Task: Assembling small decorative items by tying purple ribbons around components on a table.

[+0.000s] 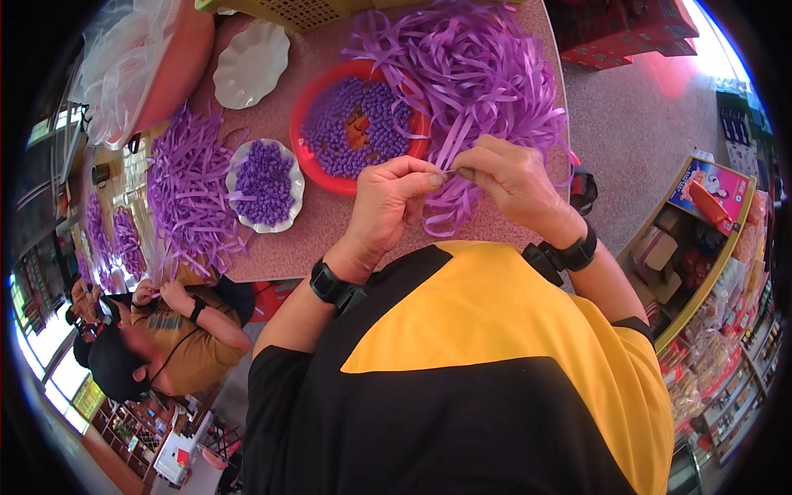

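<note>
My left hand [389,202] and my right hand [513,183] meet tip to tip above the near edge of the pink speckled table [330,239]. Thumb and forefinger are pinched on each side, with a tiny thin dark piece between them, too small to name. Just behind the fingers spreads a big heap of purple ribbons [487,74], some strands hanging past my hands. Left of it sits a red basin [302,157] of purple beads [330,124], with something orange-brown in its middle. Farther left, a white scalloped dish [294,206] holds more purple beads [264,183].
A second white scalloped dish [252,66] and a yellow basket [305,11] stand at the back. More purple ribbons [186,181] lie left, near a large pink tub [177,74] with clear plastic bags. Another person [190,355] works at the left. Shelves of goods [709,330] stand right.
</note>
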Action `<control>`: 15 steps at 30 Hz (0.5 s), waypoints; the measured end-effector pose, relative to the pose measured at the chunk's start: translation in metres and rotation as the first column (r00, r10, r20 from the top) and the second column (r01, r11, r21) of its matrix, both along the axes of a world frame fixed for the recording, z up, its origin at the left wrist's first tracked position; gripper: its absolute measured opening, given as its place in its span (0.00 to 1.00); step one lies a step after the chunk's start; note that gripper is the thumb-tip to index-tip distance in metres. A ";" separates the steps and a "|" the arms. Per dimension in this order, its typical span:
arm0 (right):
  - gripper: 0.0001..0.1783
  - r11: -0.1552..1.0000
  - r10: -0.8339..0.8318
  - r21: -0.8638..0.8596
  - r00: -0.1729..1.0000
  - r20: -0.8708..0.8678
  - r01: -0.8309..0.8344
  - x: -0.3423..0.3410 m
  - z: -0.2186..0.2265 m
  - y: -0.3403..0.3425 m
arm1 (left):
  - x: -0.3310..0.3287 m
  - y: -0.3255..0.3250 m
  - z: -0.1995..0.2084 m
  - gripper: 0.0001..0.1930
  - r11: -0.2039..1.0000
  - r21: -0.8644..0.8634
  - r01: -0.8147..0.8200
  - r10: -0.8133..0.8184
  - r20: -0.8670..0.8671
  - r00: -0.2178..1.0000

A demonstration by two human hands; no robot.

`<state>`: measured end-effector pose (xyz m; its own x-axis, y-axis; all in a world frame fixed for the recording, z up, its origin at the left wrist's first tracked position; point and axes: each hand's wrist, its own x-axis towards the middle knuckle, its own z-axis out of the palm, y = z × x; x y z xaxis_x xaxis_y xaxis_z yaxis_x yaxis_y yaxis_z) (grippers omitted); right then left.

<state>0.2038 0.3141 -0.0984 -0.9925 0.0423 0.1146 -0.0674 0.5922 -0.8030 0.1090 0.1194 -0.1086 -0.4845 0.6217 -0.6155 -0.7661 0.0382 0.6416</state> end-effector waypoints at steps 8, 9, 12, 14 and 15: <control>0.09 0.998 0.008 0.063 1.000 0.018 -0.009 0.004 -0.007 0.005 | 0.003 -0.002 -0.002 0.03 0.999 -0.037 0.028 -0.031 -0.096 0.995; 0.09 0.998 0.007 0.063 1.000 0.018 -0.008 0.004 -0.007 0.006 | 0.002 -0.002 0.000 0.04 0.996 -0.061 0.063 -0.069 -0.094 0.993; 0.09 0.991 0.007 0.135 1.000 0.013 -0.009 0.006 -0.002 0.005 | 0.005 -0.003 -0.001 0.06 0.992 -0.075 0.106 -0.119 -0.202 0.972; 0.09 0.957 0.022 0.289 0.998 -0.057 -0.005 0.007 0.003 0.005 | 0.001 -0.002 -0.003 0.07 0.991 -0.068 0.116 -0.132 -0.311 0.941; 0.09 0.956 0.024 0.292 0.998 -0.060 -0.005 0.008 0.006 0.006 | -0.006 -0.003 -0.003 0.07 0.970 -0.137 0.201 -0.243 -0.605 0.759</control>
